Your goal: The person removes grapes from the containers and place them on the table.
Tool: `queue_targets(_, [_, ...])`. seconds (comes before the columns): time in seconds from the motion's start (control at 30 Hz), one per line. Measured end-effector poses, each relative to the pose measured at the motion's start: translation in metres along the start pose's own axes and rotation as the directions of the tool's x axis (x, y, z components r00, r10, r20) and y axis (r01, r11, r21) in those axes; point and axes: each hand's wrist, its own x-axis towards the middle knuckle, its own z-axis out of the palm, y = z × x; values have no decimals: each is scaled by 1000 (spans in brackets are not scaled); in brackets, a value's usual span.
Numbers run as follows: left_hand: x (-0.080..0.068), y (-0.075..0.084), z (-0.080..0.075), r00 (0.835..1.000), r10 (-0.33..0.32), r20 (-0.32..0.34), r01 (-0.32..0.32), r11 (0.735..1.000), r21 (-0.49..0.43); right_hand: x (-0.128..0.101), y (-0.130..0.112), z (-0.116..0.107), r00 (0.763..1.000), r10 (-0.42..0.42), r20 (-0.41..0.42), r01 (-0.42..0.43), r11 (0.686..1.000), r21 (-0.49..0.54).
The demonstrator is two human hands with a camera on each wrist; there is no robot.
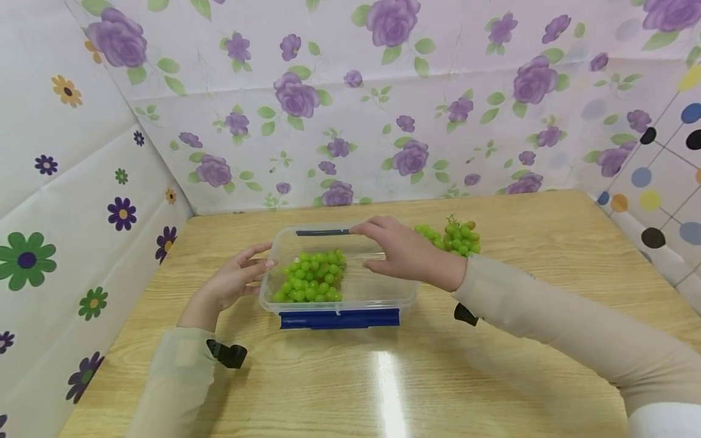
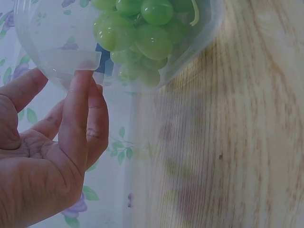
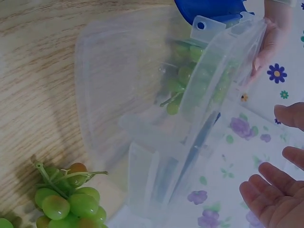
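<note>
Steadying the box [image 1: 350, 295], left hand [image 1: 232, 283] touches its side with straight fingers; right hand [image 1: 402, 250] hovers spread above. A nudge could slide it.

The container [image 1: 339, 286] sits on the counter [image 1: 493, 365] between the two hands. The left hand [image 1: 232, 283] touches its left wall; the right hand [image 1: 402, 249] lies over its far right rim. A grape bunch [image 1: 312, 277] lies inside, just right of the left grip. Loose grapes [image 1: 454, 237] rest on the counter behind the right grip, outside the container.
</note>
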Motion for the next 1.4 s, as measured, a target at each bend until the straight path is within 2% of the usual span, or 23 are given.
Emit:
queue_targets(0.47, [-2,3,1,1000,-15,13,14,1000,25,13,-5,-8,999,-39,38,39,999,-7])
queue_targets(0.63, [-3,3,2,1000,-4,11,4,1000,25,20,-6,-10,998,-61,28,61,998,-3])
queue_targets(0.97, [-3,2,2,1000,-8,8,8,1000,11,34,-10,-14,999,-31,34,31,999,-8])
queue_targets(1.4, [-2,0,2,1000,-13,-3,13,1000,5,53,-9,-14,999,-34,2,34,999,-3])
